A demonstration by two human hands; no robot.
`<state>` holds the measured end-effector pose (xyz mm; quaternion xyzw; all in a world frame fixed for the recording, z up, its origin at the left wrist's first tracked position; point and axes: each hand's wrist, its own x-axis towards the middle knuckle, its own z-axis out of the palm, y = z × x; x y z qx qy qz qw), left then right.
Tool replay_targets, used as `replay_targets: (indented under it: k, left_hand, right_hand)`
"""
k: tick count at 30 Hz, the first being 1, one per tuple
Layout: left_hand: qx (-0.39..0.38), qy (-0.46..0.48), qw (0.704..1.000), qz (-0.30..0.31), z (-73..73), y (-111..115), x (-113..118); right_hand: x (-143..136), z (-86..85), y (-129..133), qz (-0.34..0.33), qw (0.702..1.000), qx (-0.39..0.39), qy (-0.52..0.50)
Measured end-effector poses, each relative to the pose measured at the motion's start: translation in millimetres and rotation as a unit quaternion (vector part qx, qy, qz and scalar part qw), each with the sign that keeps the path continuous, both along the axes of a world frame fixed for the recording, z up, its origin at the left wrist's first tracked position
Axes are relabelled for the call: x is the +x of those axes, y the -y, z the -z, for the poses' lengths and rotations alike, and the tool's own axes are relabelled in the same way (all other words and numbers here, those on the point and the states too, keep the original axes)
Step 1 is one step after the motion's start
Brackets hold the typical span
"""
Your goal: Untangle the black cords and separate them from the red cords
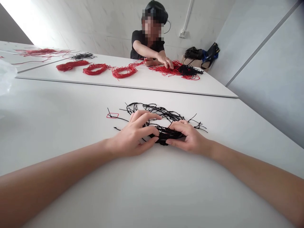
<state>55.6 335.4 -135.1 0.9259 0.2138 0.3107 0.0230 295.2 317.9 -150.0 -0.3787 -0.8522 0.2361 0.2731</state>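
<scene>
A loose ring of black knotted cords (166, 111) lies on the white table in front of me, its thin ends sticking out on both sides. My left hand (140, 131) is at the near left of the ring, thumb and index finger closed on the gathered strands while the other fingers arch over them. Opposite it, my right hand (190, 136) grips the near right part of the same bundle between thumb and fingers. Both palms hide some of the cords. At the far left, a small red rectangular outline (112, 115) surrounds a cord end.
Across the joined white tables (71, 104), a person (148, 44) reaches into a red cord pile (163, 68) beside black cords (188, 69). Several red coils (124, 72) lie along that far table. Clear plastic (7, 77) is at left; bags (201, 55) stand behind.
</scene>
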Motion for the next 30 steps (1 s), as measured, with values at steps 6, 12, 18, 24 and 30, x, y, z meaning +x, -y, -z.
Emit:
replay_targets:
  k: [6, 12, 18, 24, 30]
  left_hand:
    - [-0.052, 0.006, 0.998, -0.021, 0.5, -3.5, -0.3]
    - [-0.151, -0.099, 0.983, -0.017, 0.3, -6.5, 1.3]
    - [-0.142, -0.091, 0.986, -0.015, -0.1, -6.7, 1.8]
    - [-0.128, -0.100, 0.987, -0.010, 2.3, -7.8, 2.1]
    - [-0.118, -0.091, 0.989, 0.013, 2.7, -8.5, 1.8]
  right_hand:
    - [0.6, 2.1, 0.0, -0.020, 0.998, 0.047, -0.023]
    - [1.9, 1.5, 0.1, -0.022, 0.999, 0.044, -0.023]
    - [1.9, 3.8, -0.6, -0.026, 0.997, 0.074, -0.022]
    - [2.5, 5.3, -1.6, -0.024, 0.996, 0.087, 0.000]
    - [2.1, 5.3, -1.9, -0.055, 0.995, 0.084, 0.010]
